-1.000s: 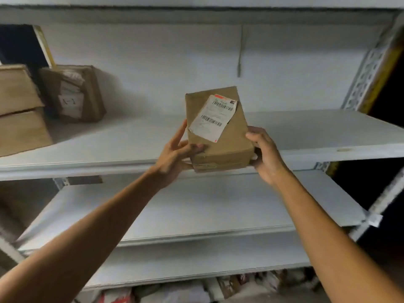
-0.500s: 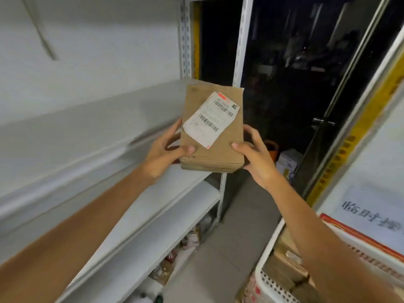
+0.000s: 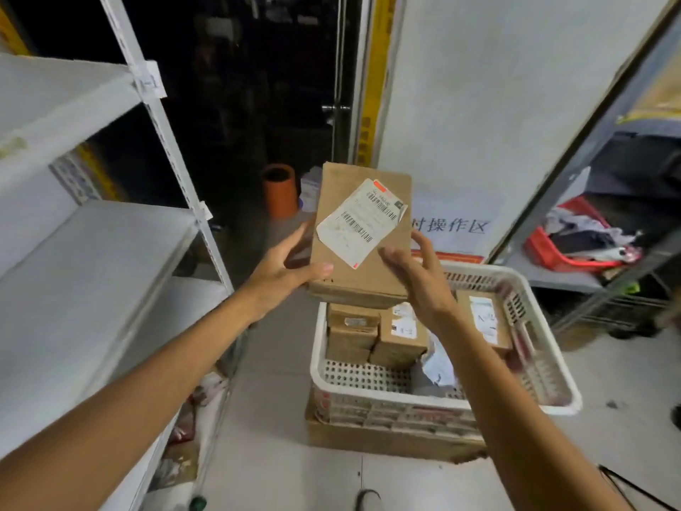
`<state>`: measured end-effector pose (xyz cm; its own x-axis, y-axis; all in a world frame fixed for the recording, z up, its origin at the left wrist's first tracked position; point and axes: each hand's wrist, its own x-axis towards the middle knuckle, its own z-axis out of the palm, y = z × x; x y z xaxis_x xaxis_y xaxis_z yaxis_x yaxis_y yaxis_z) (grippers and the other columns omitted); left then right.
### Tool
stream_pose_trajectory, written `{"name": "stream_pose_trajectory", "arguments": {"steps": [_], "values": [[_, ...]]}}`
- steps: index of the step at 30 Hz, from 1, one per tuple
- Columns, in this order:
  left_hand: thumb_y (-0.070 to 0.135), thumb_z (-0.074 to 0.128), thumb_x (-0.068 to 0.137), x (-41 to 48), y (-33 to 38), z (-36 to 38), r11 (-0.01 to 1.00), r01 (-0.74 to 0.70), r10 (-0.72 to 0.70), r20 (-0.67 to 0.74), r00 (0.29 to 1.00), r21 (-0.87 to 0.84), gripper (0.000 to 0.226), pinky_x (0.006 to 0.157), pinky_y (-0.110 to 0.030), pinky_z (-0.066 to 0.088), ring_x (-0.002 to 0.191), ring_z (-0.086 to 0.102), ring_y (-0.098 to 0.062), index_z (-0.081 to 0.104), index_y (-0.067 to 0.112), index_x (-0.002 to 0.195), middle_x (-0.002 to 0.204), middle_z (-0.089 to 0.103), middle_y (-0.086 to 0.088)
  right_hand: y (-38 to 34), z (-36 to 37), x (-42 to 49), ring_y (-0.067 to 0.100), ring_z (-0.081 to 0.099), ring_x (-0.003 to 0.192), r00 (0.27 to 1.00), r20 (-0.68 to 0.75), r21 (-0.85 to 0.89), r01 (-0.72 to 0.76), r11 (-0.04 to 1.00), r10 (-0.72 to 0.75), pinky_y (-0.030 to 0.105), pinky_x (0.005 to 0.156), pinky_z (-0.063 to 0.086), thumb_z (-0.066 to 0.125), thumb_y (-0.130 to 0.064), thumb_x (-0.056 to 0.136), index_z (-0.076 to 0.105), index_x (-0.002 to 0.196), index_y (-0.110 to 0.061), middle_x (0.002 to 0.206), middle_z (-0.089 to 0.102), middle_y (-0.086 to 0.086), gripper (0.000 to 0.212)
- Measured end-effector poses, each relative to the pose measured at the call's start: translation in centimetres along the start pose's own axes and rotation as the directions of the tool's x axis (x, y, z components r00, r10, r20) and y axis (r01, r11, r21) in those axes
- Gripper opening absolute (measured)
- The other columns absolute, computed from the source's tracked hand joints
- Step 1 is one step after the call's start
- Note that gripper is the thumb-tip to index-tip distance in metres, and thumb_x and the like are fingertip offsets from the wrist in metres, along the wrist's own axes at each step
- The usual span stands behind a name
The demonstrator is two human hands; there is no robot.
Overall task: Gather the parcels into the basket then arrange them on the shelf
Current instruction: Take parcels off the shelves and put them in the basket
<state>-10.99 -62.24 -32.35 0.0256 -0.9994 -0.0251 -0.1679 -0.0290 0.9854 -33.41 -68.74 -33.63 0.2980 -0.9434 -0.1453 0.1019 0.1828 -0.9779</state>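
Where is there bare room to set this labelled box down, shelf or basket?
The white shelf board left of the held brown cardboard box shows bare. In the white plastic basket, only the floor patch in the near left corner is free; brown parcels and a white bag crowd the rest.

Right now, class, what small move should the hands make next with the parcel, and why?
Probably carry the parcel left toward the shelf: both the left hand and right hand grip it above the basket, not yet shelved.
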Motion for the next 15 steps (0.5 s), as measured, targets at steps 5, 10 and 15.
{"name": "stream_pose_trajectory", "arguments": {"steps": [5,10,15], "values": [[0.048,0.079,0.066,4.6,-4.0,7.9,0.99,0.143,-0.142,0.203,0.969,0.006,0.098,0.101,-0.036,0.048,0.129,0.048,-0.01,0.023,0.041,0.147,0.139,0.048,0.012,3.9,-7.9,0.2,0.033,0.07,0.102,0.971,-0.213,0.05,-0.101,0.994,0.11,0.056,0.091,0.054,0.087,-0.03,0.064,0.056,0.123,-0.025,0.118,0.067,0.015,0.067],[0.052,0.08,0.067,9.7,-7.7,14.2,0.967,0.195,-0.234,0.264,0.936,0.164,0.11,0.108,-0.024,0.034,0.13,0.036,0.003,0.011,0.038,0.151,0.143,0.034,0.024,7.9,-15.1,3.2,0.026,0.069,0.1,0.931,-0.308,0.034,-0.194,0.98,0.195,0.044,0.084,0.06,0.083,-0.033,0.072,0.052,0.129,-0.025,0.124,0.062,0.009,0.065],[0.031,0.08,0.075,14.5,-12.2,19.3,0.831,-0.059,-0.125,0.29,0.949,0.553,0.108,0.113,-0.023,0.016,0.142,0.003,0.004,0.005,0.039,0.152,0.159,-0.002,0.011,12.1,-20.3,8.7,0.022,0.068,0.097,0.912,-0.279,-0.003,-0.312,0.95,0.299,0.04,0.082,0.06,0.074,-0.025,0.085,0.048,0.134,-0.022,0.112,0.065,0.003,0.055]]}}
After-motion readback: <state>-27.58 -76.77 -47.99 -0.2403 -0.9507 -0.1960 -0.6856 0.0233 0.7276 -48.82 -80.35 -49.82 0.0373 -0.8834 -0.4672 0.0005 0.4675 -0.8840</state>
